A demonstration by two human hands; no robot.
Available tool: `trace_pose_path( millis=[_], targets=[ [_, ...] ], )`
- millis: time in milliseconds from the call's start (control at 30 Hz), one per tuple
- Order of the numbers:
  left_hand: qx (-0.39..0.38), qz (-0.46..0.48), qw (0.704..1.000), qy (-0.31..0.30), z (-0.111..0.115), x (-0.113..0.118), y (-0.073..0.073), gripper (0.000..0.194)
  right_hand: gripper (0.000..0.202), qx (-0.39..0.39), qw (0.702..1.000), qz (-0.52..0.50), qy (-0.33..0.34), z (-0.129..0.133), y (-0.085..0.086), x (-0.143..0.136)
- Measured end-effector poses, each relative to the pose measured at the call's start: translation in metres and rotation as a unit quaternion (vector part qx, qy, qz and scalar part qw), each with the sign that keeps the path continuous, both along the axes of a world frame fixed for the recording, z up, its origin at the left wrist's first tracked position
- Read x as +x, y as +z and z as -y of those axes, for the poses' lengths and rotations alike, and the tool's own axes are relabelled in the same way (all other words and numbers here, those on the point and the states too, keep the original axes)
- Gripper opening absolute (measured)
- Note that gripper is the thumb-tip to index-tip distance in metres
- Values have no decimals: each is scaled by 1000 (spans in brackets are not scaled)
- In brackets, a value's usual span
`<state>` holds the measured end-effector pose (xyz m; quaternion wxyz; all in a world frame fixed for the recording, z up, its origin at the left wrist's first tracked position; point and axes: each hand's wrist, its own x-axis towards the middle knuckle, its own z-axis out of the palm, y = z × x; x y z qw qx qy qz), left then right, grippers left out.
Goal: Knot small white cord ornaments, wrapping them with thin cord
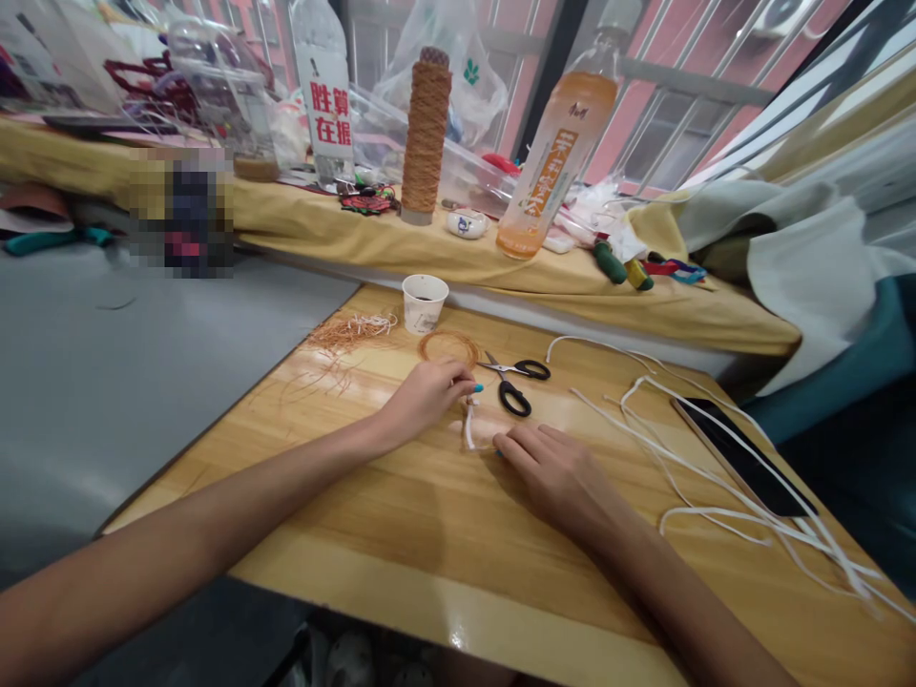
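Over the wooden table (343,534), my left hand (427,399) is closed, thumb and forefinger pinched at the upper end of a short piece of white cord (469,426). The cord hangs down from those fingertips. My right hand (554,469) lies low, to the right of the cord, with its fingers curled together. A thin thread (484,448) seems to run from the cord's lower end to my right fingertips. Black-handled scissors (513,384) lie partly spread just beyond both hands. A coil of orange-brown thread (452,342) rests behind my left hand.
Behind the coil stands a paper cup (425,310), with a pile of thread scraps (350,331) to its left. Long white cords (705,472) cross a phone (744,458) at right. A thread spool (427,134) and an orange drink bottle (554,143) stand on the ledge.
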<state>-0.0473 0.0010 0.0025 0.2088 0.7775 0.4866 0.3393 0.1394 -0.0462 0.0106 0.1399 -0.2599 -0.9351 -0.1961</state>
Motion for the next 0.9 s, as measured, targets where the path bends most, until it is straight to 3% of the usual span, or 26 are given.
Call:
trace_pose_path(
  millis=[267, 567, 767, 900],
  targets=[
    [16, -7, 1000, 13, -1, 0, -3, 15, 20, -42, 997, -65, -13, -1, -2, -3],
    [11, -7, 1000, 2, 2, 2, -1, 15, 20, -54, 995, -87, 21, 0, -3, -1],
    [7, -14, 1000, 0, 2, 1, -1, 16, 26, -89, 987, -121, -63, 0, -3, -7],
    [-2, -14, 1000, 8, 2, 1, 1, 16, 25, -166, 970, -162, -68, 4, -5, -8]
  ],
)
